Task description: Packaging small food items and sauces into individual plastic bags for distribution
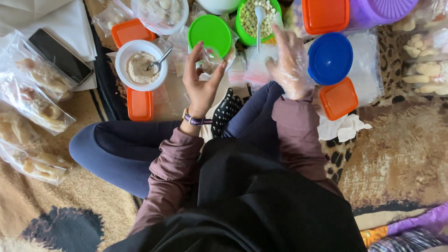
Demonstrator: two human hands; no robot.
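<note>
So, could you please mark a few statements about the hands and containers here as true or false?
1. The right hand wears a clear plastic glove. True.
2. The left hand holds a small clear bag. True.
3. The white bowl of powder is empty of utensils. False: a spoon rests in it.
4. The round blue lid lies left of the left hand. False: it lies right of the right hand.
5. A spoon stands in the green bowl of beans. True.
</note>
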